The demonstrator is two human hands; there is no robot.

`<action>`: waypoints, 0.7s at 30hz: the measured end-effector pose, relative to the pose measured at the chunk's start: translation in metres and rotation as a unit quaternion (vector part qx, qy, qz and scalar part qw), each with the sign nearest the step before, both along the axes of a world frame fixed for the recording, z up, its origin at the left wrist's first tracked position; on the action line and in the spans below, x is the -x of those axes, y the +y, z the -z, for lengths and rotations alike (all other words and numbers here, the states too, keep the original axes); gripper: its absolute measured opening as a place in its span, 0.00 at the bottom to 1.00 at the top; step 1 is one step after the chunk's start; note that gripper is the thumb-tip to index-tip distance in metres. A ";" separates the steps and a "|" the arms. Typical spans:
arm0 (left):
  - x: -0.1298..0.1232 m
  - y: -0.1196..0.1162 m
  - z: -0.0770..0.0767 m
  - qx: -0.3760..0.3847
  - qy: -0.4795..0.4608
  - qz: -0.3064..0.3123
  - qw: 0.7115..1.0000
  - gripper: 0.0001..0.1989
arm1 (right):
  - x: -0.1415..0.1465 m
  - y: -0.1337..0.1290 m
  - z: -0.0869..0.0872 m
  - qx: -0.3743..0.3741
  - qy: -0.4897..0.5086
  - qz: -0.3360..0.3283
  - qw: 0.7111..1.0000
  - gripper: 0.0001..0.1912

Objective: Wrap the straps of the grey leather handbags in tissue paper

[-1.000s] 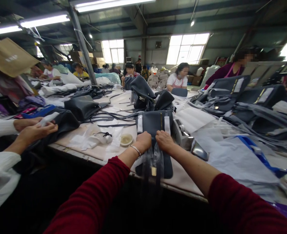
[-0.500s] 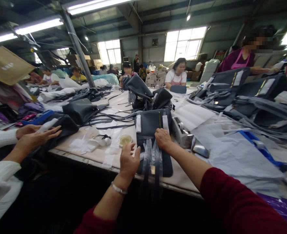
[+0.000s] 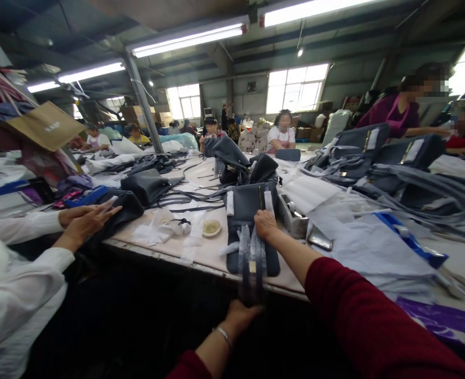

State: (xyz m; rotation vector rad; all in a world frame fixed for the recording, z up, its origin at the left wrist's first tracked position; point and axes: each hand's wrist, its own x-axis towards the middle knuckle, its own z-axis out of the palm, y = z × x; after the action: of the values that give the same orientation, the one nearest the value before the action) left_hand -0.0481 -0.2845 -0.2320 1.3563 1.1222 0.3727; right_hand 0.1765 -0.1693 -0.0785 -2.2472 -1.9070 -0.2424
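Observation:
A dark blue-grey bag (image 3: 244,204) lies on the table before me, with white wrapping beside its gold zip. Plastic-wrapped straps (image 3: 251,252) run down its front and hang past the table edge. My right hand (image 3: 266,225) rests closed on the bag's right side, by the zip; what its fingers grip is hidden. Below the edge, my left hand (image 3: 242,315) is at the lower ends of the straps, with its fingers blurred against the dark. Left of the bag sits a round roll of tape (image 3: 211,228).
A tape dispenser (image 3: 292,217) and a phone (image 3: 319,238) lie right of the bag. White sheets (image 3: 374,252) and more bags (image 3: 358,142) cover the right side. At the left, a co-worker's hands (image 3: 86,221) touch a dark bag.
My left hand has moved from beside the bag down below the table edge, to the strap ends. My right hand stays on the bag. The camera view has shifted.

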 end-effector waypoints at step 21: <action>-0.021 0.023 -0.188 0.144 -0.295 -0.071 0.942 0.12 | 0.141 -0.290 0.099 0.009 0.756 -0.048 0.652 0.31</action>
State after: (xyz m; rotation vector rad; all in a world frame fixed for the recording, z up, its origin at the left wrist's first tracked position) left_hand -0.0273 -0.2620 -0.0441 0.8224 0.7328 0.6445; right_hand 0.0353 -0.4596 -0.1774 -1.2471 -0.9182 1.2569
